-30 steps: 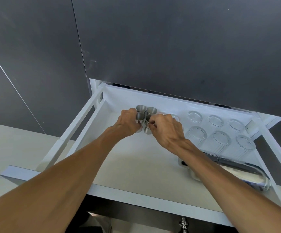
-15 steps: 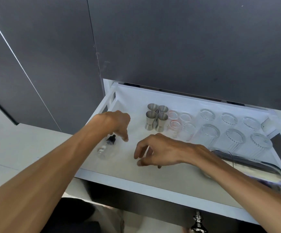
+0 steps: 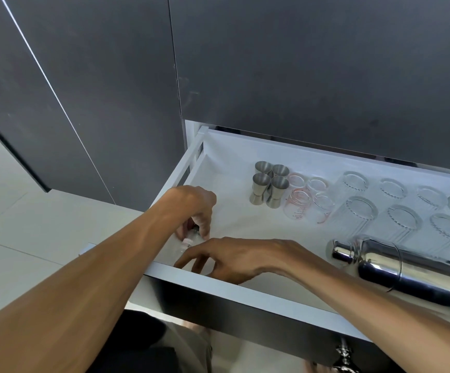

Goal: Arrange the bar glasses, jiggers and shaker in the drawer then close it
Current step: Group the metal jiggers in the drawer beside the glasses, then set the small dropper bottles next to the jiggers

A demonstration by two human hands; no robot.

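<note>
Your left hand (image 3: pixel 191 208) hangs over the front left corner of the open drawer (image 3: pixel 218 281), its fingers (image 3: pixel 205 227) curled down around the top of a small clear bottle (image 3: pixel 187 242) that lies on the white liner. Your right hand (image 3: pixel 234 259) is just beside it, fingers spread loosely with the tips near the bottle; whether they touch it, you cannot tell. Farther back, four steel jiggers (image 3: pixel 269 185) stand in a tight square, touching small measuring glasses (image 3: pixel 308 199) on their right. Ribbed glasses (image 3: pixel 390 205) stand in two rows beyond those. The shiny shaker (image 3: pixel 396 263) lies on its side at the front right.
</note>
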